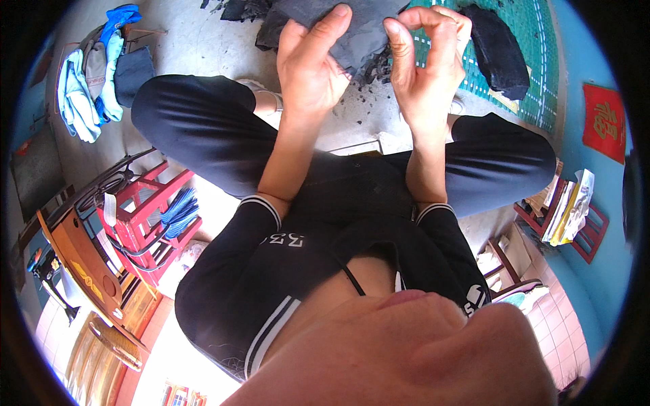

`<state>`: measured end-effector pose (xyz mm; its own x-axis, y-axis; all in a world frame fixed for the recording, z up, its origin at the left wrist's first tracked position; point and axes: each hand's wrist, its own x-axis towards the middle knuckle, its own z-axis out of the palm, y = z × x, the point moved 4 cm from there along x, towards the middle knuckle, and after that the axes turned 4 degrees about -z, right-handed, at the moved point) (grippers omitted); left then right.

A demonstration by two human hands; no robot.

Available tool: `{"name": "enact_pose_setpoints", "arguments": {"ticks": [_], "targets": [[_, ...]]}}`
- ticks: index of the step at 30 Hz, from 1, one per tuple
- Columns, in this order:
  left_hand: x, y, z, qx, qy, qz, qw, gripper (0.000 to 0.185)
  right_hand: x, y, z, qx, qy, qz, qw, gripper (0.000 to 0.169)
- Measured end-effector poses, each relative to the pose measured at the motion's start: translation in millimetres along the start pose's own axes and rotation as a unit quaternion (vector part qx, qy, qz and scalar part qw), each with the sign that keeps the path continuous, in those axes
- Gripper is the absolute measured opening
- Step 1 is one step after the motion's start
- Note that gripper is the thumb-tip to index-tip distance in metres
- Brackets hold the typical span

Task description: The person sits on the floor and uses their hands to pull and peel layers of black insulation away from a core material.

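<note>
A dark grey piece of cloth is held up at the top of the view. My left hand grips its left side, the thumb lying on top and the fingers partly hidden beneath. At the cloth's right edge, my right hand has its thumb and index fingertips close together and the other fingers curled. Whether anything is pinched between those tips cannot be made out. Dark scraps lie on the floor under the cloth, and more black cloth pieces are behind it.
A black folded cloth bundle lies on a green woven mat at right. Blue garments are heaped at far left. A red stool with blue strips tied to it stands at left. Papers fill a rack by the blue wall.
</note>
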<state>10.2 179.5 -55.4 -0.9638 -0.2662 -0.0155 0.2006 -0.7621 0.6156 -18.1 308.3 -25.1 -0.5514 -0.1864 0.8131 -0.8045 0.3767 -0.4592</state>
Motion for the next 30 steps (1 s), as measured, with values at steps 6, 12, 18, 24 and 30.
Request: {"name": "enact_pose_setpoints", "arguments": {"ticks": [6,12,18,24,30], "targets": [[3,-2,-3,0.009,-0.012,-0.002,1.0,0.042,-1,-1,-2,-0.013,-0.052,0.051,0.997,0.006],[4,-2,-3,-0.019,-0.012,-0.045,0.999,0.041,-8,7,0,0.264,-0.023,0.226,0.938,0.009],[10,-3,-5,-0.037,-0.047,-0.075,0.995,0.041,-12,18,2,0.363,-0.025,0.242,0.9,0.011],[12,-6,-9,-0.064,-0.059,-0.097,0.991,0.04,-15,28,1,0.39,-0.051,0.263,0.881,0.014],[11,-3,-1,-0.069,-0.028,-0.105,0.992,0.037,-21,24,0,0.347,-0.014,0.287,0.893,0.009]]}}
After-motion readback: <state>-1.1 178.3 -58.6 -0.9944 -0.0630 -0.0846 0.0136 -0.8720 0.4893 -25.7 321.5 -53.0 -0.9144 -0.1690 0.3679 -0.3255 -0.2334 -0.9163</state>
